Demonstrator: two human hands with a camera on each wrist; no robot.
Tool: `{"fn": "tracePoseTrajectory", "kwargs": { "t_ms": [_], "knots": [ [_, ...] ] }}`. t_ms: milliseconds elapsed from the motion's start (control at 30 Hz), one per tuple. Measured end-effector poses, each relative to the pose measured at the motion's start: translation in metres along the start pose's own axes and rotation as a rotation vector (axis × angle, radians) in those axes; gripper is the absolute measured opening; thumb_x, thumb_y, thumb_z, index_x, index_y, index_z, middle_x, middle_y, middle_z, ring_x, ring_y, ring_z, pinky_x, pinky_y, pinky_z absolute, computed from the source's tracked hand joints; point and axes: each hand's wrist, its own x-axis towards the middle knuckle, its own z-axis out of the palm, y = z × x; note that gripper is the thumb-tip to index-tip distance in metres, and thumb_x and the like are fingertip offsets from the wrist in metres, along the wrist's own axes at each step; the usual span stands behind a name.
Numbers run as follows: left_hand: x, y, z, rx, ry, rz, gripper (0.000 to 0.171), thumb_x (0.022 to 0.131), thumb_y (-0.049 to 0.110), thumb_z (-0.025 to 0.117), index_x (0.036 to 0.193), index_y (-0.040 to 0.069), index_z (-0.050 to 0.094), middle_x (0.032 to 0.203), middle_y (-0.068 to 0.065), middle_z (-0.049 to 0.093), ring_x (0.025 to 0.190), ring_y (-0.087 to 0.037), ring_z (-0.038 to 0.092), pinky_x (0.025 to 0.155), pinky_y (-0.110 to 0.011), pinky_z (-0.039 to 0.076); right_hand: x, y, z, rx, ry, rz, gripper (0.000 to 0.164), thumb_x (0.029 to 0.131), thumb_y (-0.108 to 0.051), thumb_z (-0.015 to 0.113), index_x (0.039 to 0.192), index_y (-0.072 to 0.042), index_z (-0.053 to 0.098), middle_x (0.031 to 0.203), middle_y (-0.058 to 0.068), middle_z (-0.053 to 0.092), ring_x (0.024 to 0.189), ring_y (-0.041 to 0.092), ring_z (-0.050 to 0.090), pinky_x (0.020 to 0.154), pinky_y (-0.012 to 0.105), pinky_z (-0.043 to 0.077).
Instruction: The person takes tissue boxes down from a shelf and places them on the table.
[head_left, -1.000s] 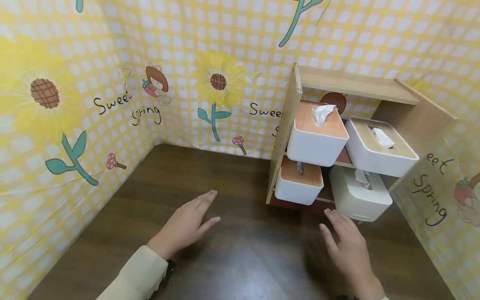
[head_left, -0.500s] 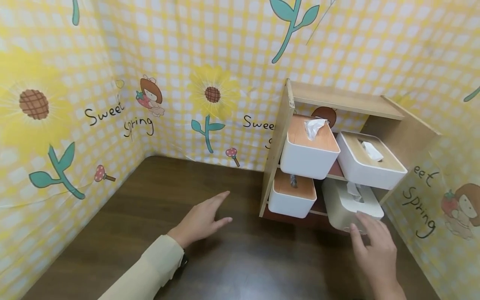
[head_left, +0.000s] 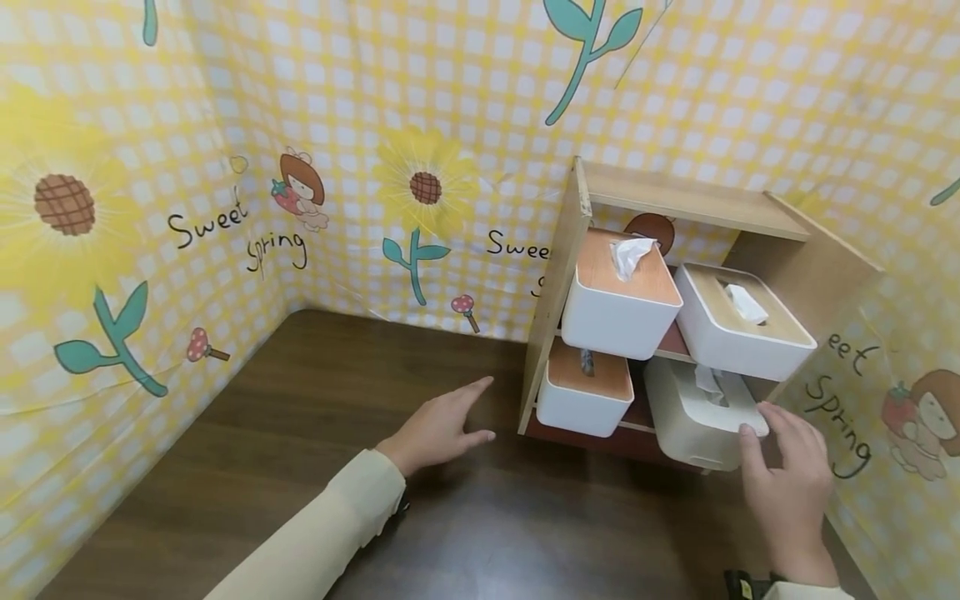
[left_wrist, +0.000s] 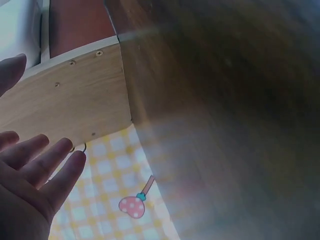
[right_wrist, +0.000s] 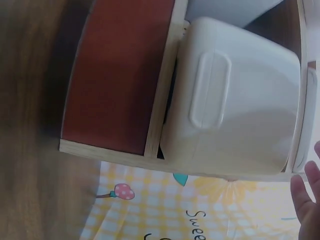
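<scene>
My right hand point(head_left: 791, 475) is at the front right corner of a plain cream tissue box point(head_left: 686, 421) on the lower right shelf, and its fingertips overlap that corner in the head view. In the right wrist view the box's front point(right_wrist: 255, 110) faces the camera, and a few extended fingers point(right_wrist: 300, 195) show at the right edge. My left hand point(head_left: 438, 429) hovers over the dark table left of the shelf unit point(head_left: 553, 308), fingers extended, thumb apart, holding nothing. The left wrist view has its spread fingers point(left_wrist: 55, 165) in front of the unit's wooden side panel point(left_wrist: 75, 105).
Above sit two more tissue boxes: a white one with an orange-brown lid point(head_left: 622, 312) and a wide one with a pale wood lid point(head_left: 750, 342). Another brown-lidded tissue box point(head_left: 585, 404) occupies the lower left shelf. Yellow checked cloth point(head_left: 345, 167) covers the walls around the dark table point(head_left: 300, 467).
My right hand has moved right and forward, up to the cream tissue box's corner. The left hand has moved right, towards the shelf unit. The head view has tilted slightly upward.
</scene>
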Motion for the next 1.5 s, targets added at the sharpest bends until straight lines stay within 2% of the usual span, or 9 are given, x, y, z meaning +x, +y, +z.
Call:
{"fn": "tracePoseTrajectory", "kwargs": {
  "t_ms": [100, 267, 433, 567, 733, 1000, 1100, 1300, 1500],
  "knots": [
    [0.005, 0.002, 0.006, 0.003, -0.011, 0.01, 0.083, 0.089, 0.046, 0.069, 0.154, 0.014, 0.029, 0.151, -0.003, 0.04, 0.129, -0.02, 0.048, 0.103, -0.038, 0.041, 0.004, 0.006, -0.002, -0.014, 0.01, 0.067, 0.038, 0.085, -0.011, 0.07, 0.12, 0.004, 0.065, 0.123, 0.021, 0.062, 0.115, 0.042, 0.052, 0.105, 0.033, 0.035],
    [0.015, 0.004, 0.012, 0.002, -0.031, 0.017, 0.083, 0.089, 0.046, 0.068, 0.154, 0.012, 0.028, 0.151, -0.004, 0.04, 0.129, -0.021, 0.047, 0.103, -0.038, 0.041, 0.009, 0.016, -0.004, -0.007, -0.021, 0.274, 0.05, 0.091, -0.013, 0.065, 0.138, -0.003, 0.053, 0.139, 0.015, 0.051, 0.12, 0.039, 0.05, 0.102, 0.022, 0.034],
    [0.025, 0.005, 0.018, -0.038, -0.047, -0.017, 0.083, 0.09, 0.046, 0.068, 0.154, 0.013, 0.027, 0.149, -0.007, 0.042, 0.128, -0.023, 0.048, 0.103, -0.04, 0.041, 0.019, 0.024, -0.002, 0.019, -0.193, 0.618, 0.059, 0.101, -0.03, 0.045, 0.156, -0.021, 0.025, 0.155, 0.002, 0.031, 0.137, 0.031, 0.035, 0.111, 0.043, 0.03],
    [0.034, 0.004, 0.027, -0.074, -0.059, -0.041, 0.084, 0.089, 0.043, 0.07, 0.154, 0.012, 0.027, 0.148, -0.009, 0.043, 0.128, -0.024, 0.049, 0.103, -0.04, 0.041, 0.024, 0.036, 0.001, 0.083, -0.327, 0.781, 0.059, 0.105, -0.04, 0.03, 0.157, -0.028, 0.007, 0.161, 0.0, 0.016, 0.144, 0.026, 0.018, 0.113, 0.051, 0.019],
    [0.047, 0.005, 0.037, -0.179, -0.082, -0.078, 0.089, 0.087, 0.039, 0.073, 0.155, 0.011, 0.024, 0.149, -0.01, 0.041, 0.126, -0.024, 0.051, 0.101, -0.04, 0.043, 0.025, 0.052, 0.003, 0.196, -0.393, 0.795, 0.06, 0.105, -0.047, 0.018, 0.157, -0.024, 0.001, 0.162, 0.006, 0.003, 0.146, 0.032, 0.004, 0.113, 0.056, 0.006],
    [0.062, 0.003, 0.048, -0.312, -0.106, -0.144, 0.099, 0.081, 0.031, 0.08, 0.156, 0.011, 0.018, 0.148, -0.016, 0.042, 0.123, -0.027, 0.052, 0.097, -0.041, 0.046, 0.026, 0.062, 0.013, 0.375, -0.428, 0.844, 0.06, 0.102, -0.053, 0.011, 0.157, -0.029, 0.002, 0.162, 0.009, 0.004, 0.146, 0.034, 0.005, 0.11, 0.062, 0.012],
    [0.066, 0.002, 0.051, -0.389, -0.096, -0.165, 0.102, 0.08, 0.027, 0.082, 0.156, 0.013, 0.016, 0.151, -0.013, 0.038, 0.124, -0.028, 0.051, 0.095, -0.04, 0.047, 0.026, 0.065, 0.017, 0.377, -0.429, 0.851, 0.06, 0.102, -0.052, 0.01, 0.157, -0.029, 0.006, 0.162, 0.007, 0.005, 0.146, 0.031, 0.004, 0.113, 0.056, 0.006],
    [0.071, 0.002, 0.062, -0.543, -0.079, -0.209, 0.107, 0.078, 0.02, 0.085, 0.157, 0.015, 0.013, 0.155, -0.012, 0.031, 0.129, -0.034, 0.046, 0.097, -0.041, 0.046, 0.028, 0.069, 0.021, 0.298, -0.422, 0.927, 0.072, 0.1, -0.058, 0.01, 0.157, -0.013, 0.016, 0.161, 0.012, 0.008, 0.146, 0.032, 0.004, 0.115, 0.05, 0.002],
    [0.073, 0.005, 0.067, -0.479, -0.137, -0.197, 0.107, 0.08, 0.03, 0.082, 0.158, 0.015, 0.009, 0.155, -0.013, 0.03, 0.135, -0.027, 0.038, 0.105, -0.041, 0.037, 0.029, 0.071, 0.024, 0.293, -0.393, 0.996, 0.08, 0.098, -0.063, 0.015, 0.151, -0.006, 0.032, 0.16, 0.014, 0.015, 0.145, 0.034, 0.008, 0.116, 0.049, 0.004]
  ]
}}
